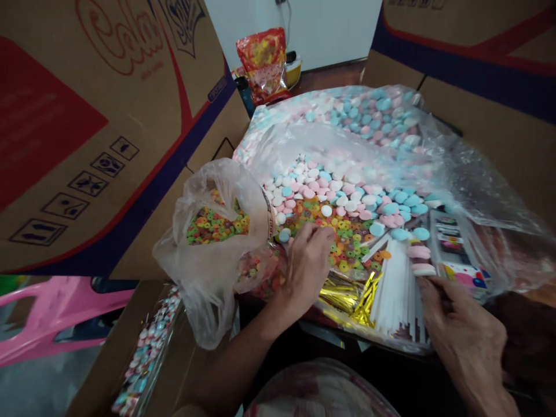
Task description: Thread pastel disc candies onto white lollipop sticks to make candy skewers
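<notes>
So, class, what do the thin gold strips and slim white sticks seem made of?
Thin gold strips: probably foil or metallised plastic, glossy, given their bright glints. Slim white sticks: plastic or paper, smooth-looking, no grain visible; can't tell which.

I see smooth, matt disc candies (310, 188) under crinkled, glossy clear plastic film (460, 179); the ring candies (347, 234) are too blurred for me to judge. Gold ties (343, 292) gleam like metal foil. I make out matt cardboard boxes (139, 110), a shiny pouch (264, 61) and a smooth plastic stool (65, 304).
</notes>
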The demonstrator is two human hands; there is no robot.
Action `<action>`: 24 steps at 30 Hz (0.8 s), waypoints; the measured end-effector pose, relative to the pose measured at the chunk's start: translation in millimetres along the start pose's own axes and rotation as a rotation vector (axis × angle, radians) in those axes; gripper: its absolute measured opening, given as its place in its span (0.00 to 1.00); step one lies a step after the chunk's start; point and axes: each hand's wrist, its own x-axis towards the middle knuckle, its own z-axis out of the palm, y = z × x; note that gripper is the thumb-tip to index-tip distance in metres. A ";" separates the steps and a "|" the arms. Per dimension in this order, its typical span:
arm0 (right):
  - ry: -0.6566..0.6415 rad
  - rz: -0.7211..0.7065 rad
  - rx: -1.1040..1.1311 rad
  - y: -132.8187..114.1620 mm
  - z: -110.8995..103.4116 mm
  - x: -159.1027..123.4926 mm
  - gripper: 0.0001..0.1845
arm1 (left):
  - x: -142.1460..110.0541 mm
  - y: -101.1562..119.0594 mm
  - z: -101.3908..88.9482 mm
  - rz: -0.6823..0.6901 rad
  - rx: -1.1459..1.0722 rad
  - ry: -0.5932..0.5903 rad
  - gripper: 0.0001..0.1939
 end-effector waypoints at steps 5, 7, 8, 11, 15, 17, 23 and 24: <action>0.006 -0.015 -0.016 -0.8 -0.6 1.9 0.27 | -58.6 9.4 -63.5 0.196 0.064 0.293 0.14; -0.002 0.002 -0.011 0.2 0.6 1.4 0.26 | -76.7 1.7 -85.3 0.163 0.193 0.337 0.14; -0.007 0.014 -0.003 0.8 1.4 0.9 0.26 | -82.0 -5.3 -93.2 0.080 0.240 0.382 0.14; -0.027 0.045 0.019 2.4 3.4 -0.8 0.25 | -82.7 -31.9 -105.5 -0.129 0.284 0.499 0.11; -0.056 0.077 0.064 2.9 4.4 -2.8 0.23 | -68.3 -58.2 -107.8 -0.163 0.308 0.231 0.08; -0.067 0.095 0.095 2.8 5.2 -3.7 0.23 | -62.7 -62.8 -106.3 -0.099 0.282 0.080 0.10; -0.090 0.151 0.170 2.1 7.8 -4.8 0.20 | -63.1 -62.3 -104.0 -0.065 0.192 -0.104 0.17; -0.099 0.162 0.184 1.7 7.7 -4.5 0.19 | -65.8 -62.1 -106.0 -0.097 0.220 -0.064 0.17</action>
